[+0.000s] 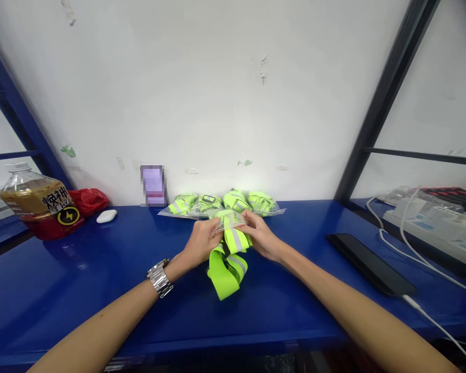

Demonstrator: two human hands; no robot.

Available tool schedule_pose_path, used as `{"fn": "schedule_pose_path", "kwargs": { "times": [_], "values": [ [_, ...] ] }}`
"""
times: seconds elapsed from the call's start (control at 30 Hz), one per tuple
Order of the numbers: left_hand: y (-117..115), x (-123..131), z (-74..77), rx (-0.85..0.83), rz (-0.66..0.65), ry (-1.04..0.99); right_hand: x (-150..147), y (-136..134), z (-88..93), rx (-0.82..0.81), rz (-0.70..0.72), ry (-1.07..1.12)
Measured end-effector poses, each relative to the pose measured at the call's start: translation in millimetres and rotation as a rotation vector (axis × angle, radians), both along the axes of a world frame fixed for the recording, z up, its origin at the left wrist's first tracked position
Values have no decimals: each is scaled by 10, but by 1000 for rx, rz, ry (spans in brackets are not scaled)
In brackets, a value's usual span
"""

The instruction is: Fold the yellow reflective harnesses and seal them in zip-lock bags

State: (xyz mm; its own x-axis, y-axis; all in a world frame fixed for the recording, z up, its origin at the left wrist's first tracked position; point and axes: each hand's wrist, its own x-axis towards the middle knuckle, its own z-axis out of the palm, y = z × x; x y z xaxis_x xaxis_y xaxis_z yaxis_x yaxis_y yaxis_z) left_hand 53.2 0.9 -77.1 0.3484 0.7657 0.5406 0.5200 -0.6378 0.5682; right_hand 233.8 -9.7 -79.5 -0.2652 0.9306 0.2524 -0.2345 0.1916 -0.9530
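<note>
- A person's left hand (204,239) and right hand (263,237) meet at the center of a blue table (147,316).
- The left fingers are closed on the left edge of a clear bag (218,226); the right thumb and fingers pinch its right edge, near a red line.
- A neon yellow-green strap (224,282) with gray stripes lies partly within the bag, its loops hanging out toward the viewer.
- Just behind, by the wall, sit clear bags of similar straps (183,203); any print is too small to read.
- At far left, a bottle (42,202) bears large dark Chinese characters, one apparently 神, above a yellow lightning bolt in a dark circle.
- A phone (154,185) leans against the wall, its screen pixelated and unreadable.
- At right, a black phone (373,264) lies dark, a white cable (431,311) plugged in.
- A metal watch (160,278) circles the left wrist, brand unreadable.
</note>
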Motion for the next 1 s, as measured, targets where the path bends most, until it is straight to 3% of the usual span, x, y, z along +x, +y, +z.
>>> {"fn": "schedule_pose_path", "kwargs": {
  "times": [0.13,0.43,0.57,0.7,0.87,1.0],
  "values": [
    [61,-37,-30,-68,53,-109,9,-53,37,-56,127,13],
    [6,42,-16,-109,42,-89,18,103,-158,179,-51,-232],
    [-18,43,19,-272,-99,-232,13,174,-159,277,-254,-323],
    [-90,45,72,-416,-302,-324,35,236,-153,268,-387,-324],
    [-168,71,116,-309,-239,-127,62,241,-137,282,-464,-324],
    [-139,88,100,-270,-231,-144,67,232,-126,271,-424,-281]
  ]
}}
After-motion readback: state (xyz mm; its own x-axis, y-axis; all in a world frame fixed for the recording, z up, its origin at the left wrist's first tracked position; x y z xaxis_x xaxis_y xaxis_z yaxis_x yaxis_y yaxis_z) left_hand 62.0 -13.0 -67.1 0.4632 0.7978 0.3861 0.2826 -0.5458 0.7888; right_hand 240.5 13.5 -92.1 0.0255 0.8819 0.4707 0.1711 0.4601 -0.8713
